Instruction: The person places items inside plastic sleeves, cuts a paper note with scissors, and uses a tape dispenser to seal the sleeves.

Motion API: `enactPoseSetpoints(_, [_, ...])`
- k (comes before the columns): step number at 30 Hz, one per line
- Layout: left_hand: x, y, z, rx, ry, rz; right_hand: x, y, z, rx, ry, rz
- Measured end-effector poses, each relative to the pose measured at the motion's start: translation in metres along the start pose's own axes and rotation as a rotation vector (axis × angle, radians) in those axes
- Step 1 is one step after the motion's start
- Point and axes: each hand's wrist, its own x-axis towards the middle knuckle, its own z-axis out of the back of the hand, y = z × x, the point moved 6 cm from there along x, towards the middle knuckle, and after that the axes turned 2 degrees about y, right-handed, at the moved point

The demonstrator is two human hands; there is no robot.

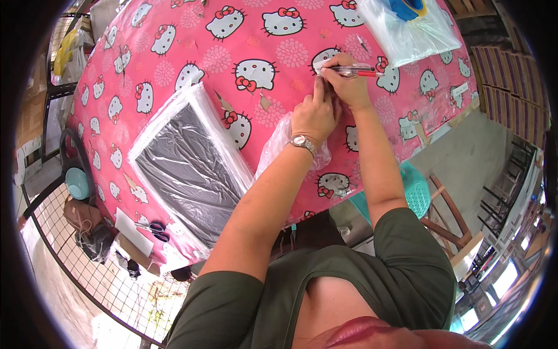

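Note:
My right hand (pixel 350 88) is closed round a pen (pixel 356 70) with a clear barrel and a red part, which lies almost level across the fingers. Its fingertips are at a small whitish piece (pixel 318 66) on the pink tablecloth, too small to make out. Close beside it, my left hand (pixel 314 119) rests on the table with its index finger stretched forward; its other fingers are partly hidden. A crumpled clear plastic bag (pixel 276 141) lies under and around the left wrist, which wears a watch (pixel 300 141).
A stack of clear plastic bags (pixel 407 41) with a blue and yellow tape roll (pixel 408 9) lies far right. Left of my arm is a plastic-wrapped dark packet (pixel 189 166). Scissors (pixel 156 230) lie near left. A turquoise stool (pixel 415 189) stands by the table's right edge.

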Motion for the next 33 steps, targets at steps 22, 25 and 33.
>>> enactPoseSetpoints(22, [0.001,0.0,0.001,-0.019,-0.008,0.001,-0.001,0.005,0.003,-0.081,-0.087,0.028])
enactPoseSetpoints(25, [0.001,0.001,0.0,-0.018,0.001,0.009,-0.002,0.009,0.003,-0.152,-0.084,0.036])
enactPoseSetpoints(33, [0.001,0.0,0.0,-0.018,0.005,0.0,-0.004,-0.001,0.006,-0.051,-0.116,-0.028])
